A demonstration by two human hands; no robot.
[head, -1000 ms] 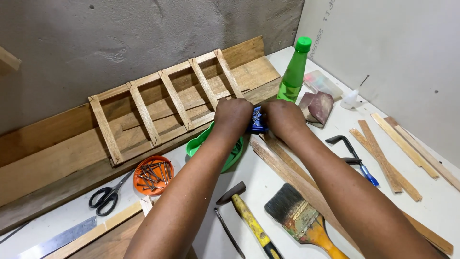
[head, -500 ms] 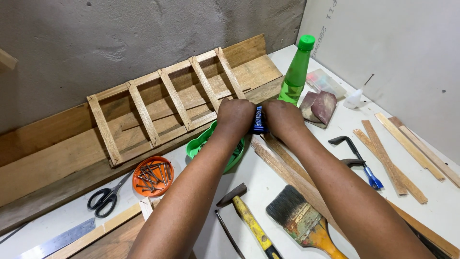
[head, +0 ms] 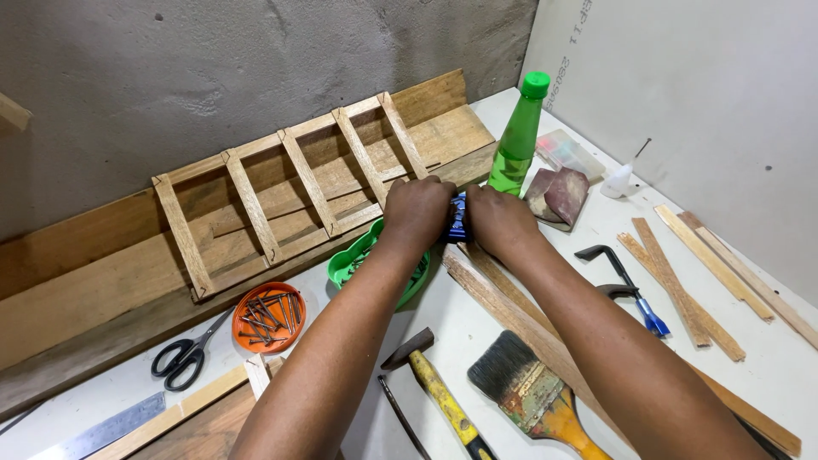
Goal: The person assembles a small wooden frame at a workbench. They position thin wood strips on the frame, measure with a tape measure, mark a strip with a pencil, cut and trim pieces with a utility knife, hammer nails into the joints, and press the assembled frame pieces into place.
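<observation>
My left hand point(head: 417, 209) and my right hand point(head: 498, 220) are closed together around a small blue object point(head: 458, 220), of which only a sliver shows between the fingers. They hover just in front of the wooden ladder-like frame point(head: 290, 183) and above a green plastic lid point(head: 362, 266). A green bottle point(head: 518, 140) stands upright right behind my right hand. What the blue object is cannot be made out.
An orange lid of nails point(head: 269, 317), black scissors point(head: 183, 356) and a metal ruler point(head: 102, 433) lie at left. A hammer point(head: 434, 388), a paintbrush point(head: 532, 399), a clamp point(head: 626, 285), sandpaper point(head: 558, 194), a glue bottle point(head: 618, 179) and wooden strips point(head: 699, 273) lie at right.
Both hands stay closed on the blue object in the same spot; only slight shifts of the fingers and view.
</observation>
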